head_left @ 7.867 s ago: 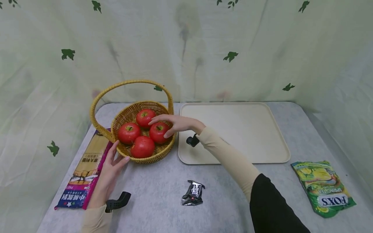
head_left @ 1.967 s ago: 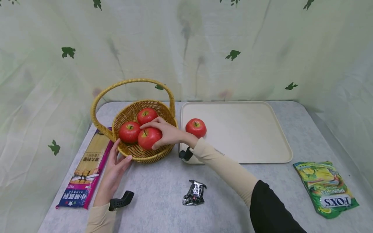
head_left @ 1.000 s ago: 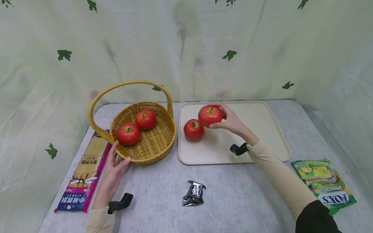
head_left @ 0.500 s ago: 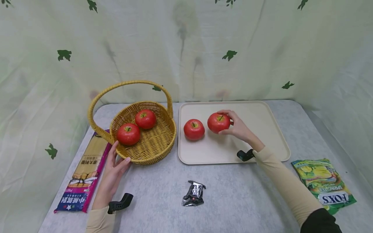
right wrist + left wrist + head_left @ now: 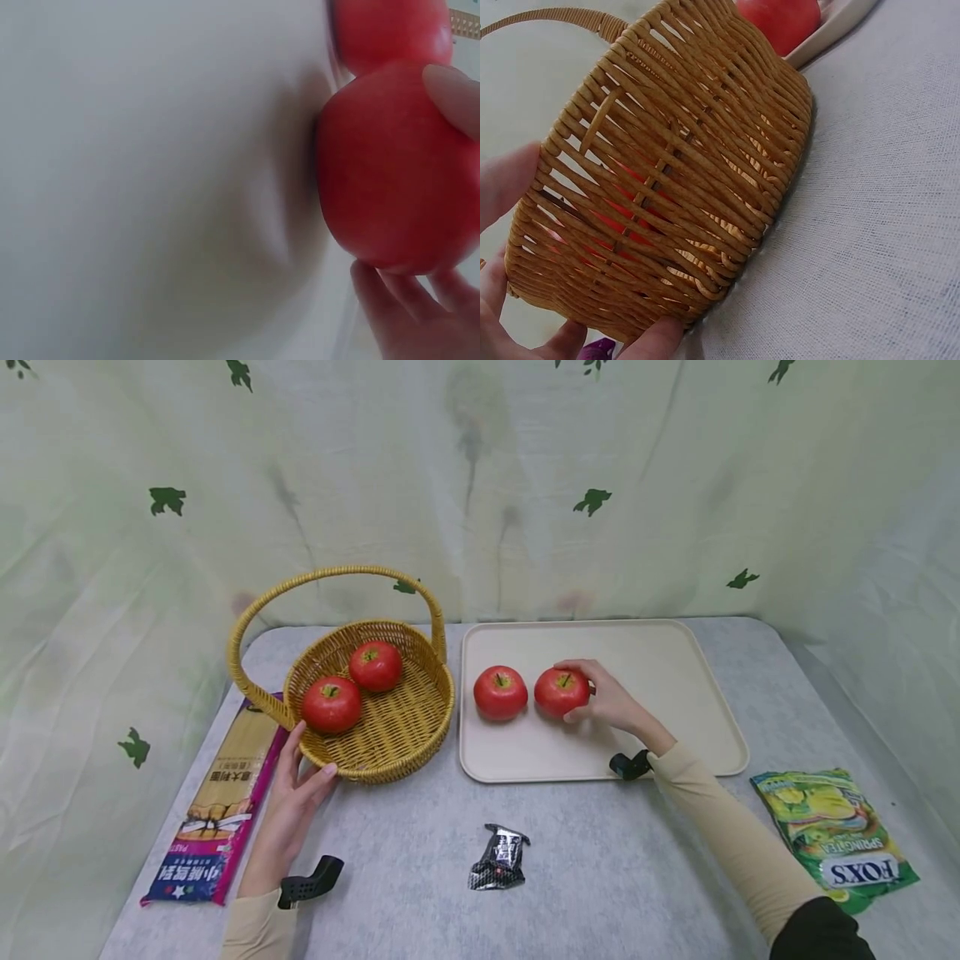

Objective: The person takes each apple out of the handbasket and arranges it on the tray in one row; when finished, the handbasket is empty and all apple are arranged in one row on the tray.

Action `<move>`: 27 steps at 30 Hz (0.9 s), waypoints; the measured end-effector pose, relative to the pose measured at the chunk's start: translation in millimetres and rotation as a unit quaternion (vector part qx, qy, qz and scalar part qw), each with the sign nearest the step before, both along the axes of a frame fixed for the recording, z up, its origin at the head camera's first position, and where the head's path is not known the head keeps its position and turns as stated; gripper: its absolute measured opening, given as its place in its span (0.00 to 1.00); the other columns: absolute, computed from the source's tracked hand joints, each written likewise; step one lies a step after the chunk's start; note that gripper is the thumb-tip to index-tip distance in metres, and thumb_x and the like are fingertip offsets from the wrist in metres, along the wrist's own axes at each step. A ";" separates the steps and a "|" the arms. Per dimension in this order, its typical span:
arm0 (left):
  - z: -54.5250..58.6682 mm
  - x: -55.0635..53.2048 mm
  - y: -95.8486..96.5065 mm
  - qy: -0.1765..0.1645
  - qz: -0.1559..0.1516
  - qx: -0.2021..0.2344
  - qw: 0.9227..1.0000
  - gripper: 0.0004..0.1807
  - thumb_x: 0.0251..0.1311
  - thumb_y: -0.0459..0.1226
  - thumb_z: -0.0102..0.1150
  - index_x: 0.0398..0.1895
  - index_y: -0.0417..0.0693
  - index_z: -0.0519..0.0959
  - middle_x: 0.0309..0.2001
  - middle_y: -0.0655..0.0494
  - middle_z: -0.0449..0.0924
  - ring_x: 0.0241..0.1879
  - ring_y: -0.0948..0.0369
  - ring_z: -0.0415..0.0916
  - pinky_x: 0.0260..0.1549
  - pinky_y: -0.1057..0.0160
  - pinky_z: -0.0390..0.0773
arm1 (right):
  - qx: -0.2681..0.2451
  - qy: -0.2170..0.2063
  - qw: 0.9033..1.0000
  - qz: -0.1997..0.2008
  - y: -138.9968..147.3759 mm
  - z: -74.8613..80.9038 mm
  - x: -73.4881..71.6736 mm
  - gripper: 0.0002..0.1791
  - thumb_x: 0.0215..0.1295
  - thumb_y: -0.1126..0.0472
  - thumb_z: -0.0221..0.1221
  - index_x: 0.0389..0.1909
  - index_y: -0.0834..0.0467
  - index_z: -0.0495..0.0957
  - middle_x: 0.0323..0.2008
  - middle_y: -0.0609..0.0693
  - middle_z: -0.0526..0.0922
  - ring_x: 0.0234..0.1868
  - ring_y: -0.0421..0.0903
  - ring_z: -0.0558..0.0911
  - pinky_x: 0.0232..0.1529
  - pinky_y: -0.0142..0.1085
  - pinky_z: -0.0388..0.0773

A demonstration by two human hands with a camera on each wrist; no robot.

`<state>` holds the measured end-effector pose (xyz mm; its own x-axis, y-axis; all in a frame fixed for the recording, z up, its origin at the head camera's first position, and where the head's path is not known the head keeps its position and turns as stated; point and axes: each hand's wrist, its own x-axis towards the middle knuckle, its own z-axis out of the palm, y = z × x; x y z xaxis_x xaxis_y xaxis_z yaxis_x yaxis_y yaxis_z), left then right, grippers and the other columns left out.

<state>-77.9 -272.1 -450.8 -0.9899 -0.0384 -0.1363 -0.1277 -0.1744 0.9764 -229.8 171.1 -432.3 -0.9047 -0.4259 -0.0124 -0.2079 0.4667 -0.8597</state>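
In the head view my right hand (image 5: 611, 697) grips a red apple (image 5: 558, 695) low over the cream tray (image 5: 637, 743), thumb on the near side and fingers behind. Just left of it on the tray sits another red apple (image 5: 500, 693). The right wrist view shows the gripped apple (image 5: 401, 172) close to the tray surface. My left hand (image 5: 288, 802) holds the near left side of the wicker basket (image 5: 405, 727), fingertips at its rim and thumb against the outer wall (image 5: 667, 172). Two apples (image 5: 331, 704) lie inside the basket, at its left and back.
A long pasta packet (image 5: 217, 810) lies left of the basket, partly behind the left hand. A small silver-black wrapped packet (image 5: 498, 858) is at the front middle. A green Fox's bag (image 5: 832, 835) lies at the right. The basket's tall handle (image 5: 337, 572) arches above it.
Two apples have gone from the basket to the tray side, carried by my right hand. In the last second the gripped apple moved right, then down towards the tray. My left hand stays at the basket.
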 end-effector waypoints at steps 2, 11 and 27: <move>0.0 0.1 0.1 0.001 0.000 -0.001 1.000 0.42 0.69 0.32 0.50 0.76 0.68 0.40 0.75 0.55 0.26 0.73 0.48 0.35 0.65 0.55 0.56 | 0.003 -0.007 1.000 -0.001 3.2 -11.9 -7.2 0.41 0.48 0.70 0.69 0.65 0.57 0.65 0.62 0.59 0.62 0.63 0.58 0.62 0.59 0.58 0.66; 0.3 -0.4 0.2 0.004 -0.002 0.004 1.000 0.42 0.69 0.31 0.50 0.76 0.68 0.40 0.75 0.55 0.26 0.73 0.47 0.35 0.65 0.50 0.52 | 0.009 -0.014 1.000 0.006 6.2 -8.9 -10.5 0.40 0.55 0.56 0.68 0.67 0.56 0.61 0.64 0.59 0.61 0.63 0.59 0.62 0.61 0.57 0.64; -1.8 -0.3 -0.2 0.004 0.000 0.001 1.000 0.42 0.69 0.32 0.50 0.76 0.68 0.40 0.75 0.54 0.26 0.72 0.46 0.37 0.64 0.52 0.55 | -0.129 0.082 0.985 0.086 -61.0 45.7 5.2 0.26 0.59 0.72 0.62 0.59 0.68 0.68 0.57 0.61 0.72 0.54 0.63 0.73 0.57 0.57 0.69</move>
